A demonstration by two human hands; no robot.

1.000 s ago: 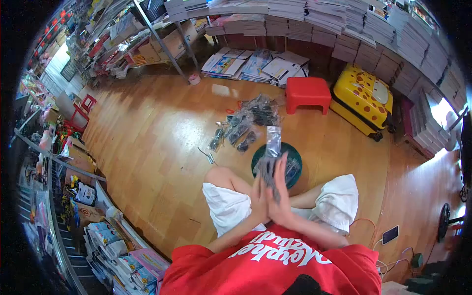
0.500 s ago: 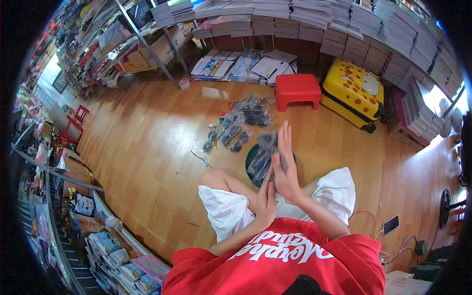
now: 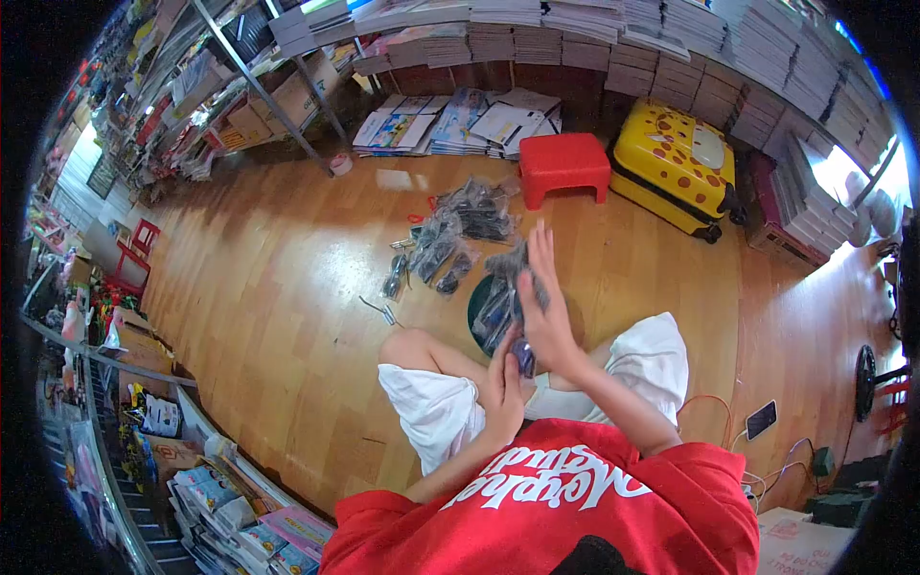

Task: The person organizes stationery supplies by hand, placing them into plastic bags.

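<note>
A dark item in clear plastic (image 3: 523, 356) shows between my two hands, above my lap. My left hand (image 3: 504, 388) is at its lower left, fingers extended upward against it. My right hand (image 3: 546, 316) is raised at its right side, fingers stretched out and thumb apart. Behind the hands, a dark green round container (image 3: 478, 311) holds more plastic-wrapped dark items (image 3: 500, 292), partly hidden by my right hand. On the wooden floor beyond lies a pile of plastic-wrapped sunglasses (image 3: 450, 240).
A red stool (image 3: 565, 165) and a yellow spotted suitcase (image 3: 676, 163) stand ahead on the right. Booklets (image 3: 455, 123) lie below the stacked books (image 3: 575, 57). Shelving with goods lines the left. A phone (image 3: 762, 420) and cables lie at the right.
My hands have parted slightly, and the dark wrapped item now shows between them. My left hand has moved a little down and left. The whole view has shifted slightly.
</note>
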